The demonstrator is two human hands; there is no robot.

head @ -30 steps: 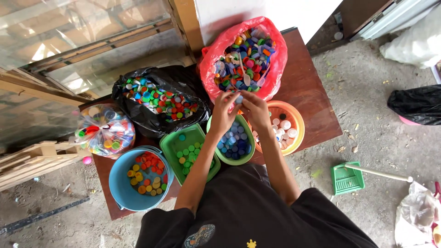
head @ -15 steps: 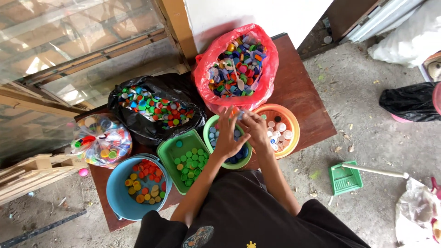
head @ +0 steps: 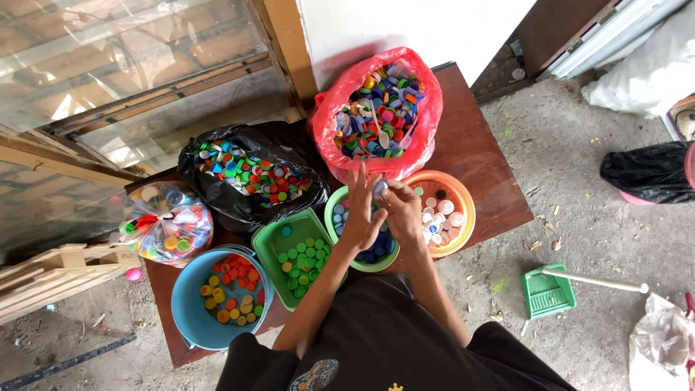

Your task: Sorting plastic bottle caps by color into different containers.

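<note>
1. Tabletop (head: 481, 156): dark brown wood, carrying every bag and bowl listed below.
2. Red bag (head: 427, 116): at the far edge, open, heaped with mixed-colour bottle caps.
3. Black bag (head: 239, 206): left of the red one, also open on mixed caps.
4. Blue bucket (head: 187, 308): at the near left corner, holding red, orange and yellow caps.
5. Clear bag (head: 163, 224): tied shut, just behind the bucket, full of assorted caps.
6. Green tray (head: 271, 246): rectangular, between bucket and green bowl, holding green caps.
7. Orange bowl (head: 463, 210): at the right, holding white caps.
8. Green bowl (head: 334, 211): round, touching the orange bowl, holding blue caps; both my hands hovered over it.
9. My left hand (head: 360, 217): fingers spread and pointing away from me, above the blue caps.
10. My right hand (head: 402, 210): fingertips pinched on the pale cap.
11. Pale cap (head: 381, 188): held above the seam of the two bowls, just below the red bag.
</note>
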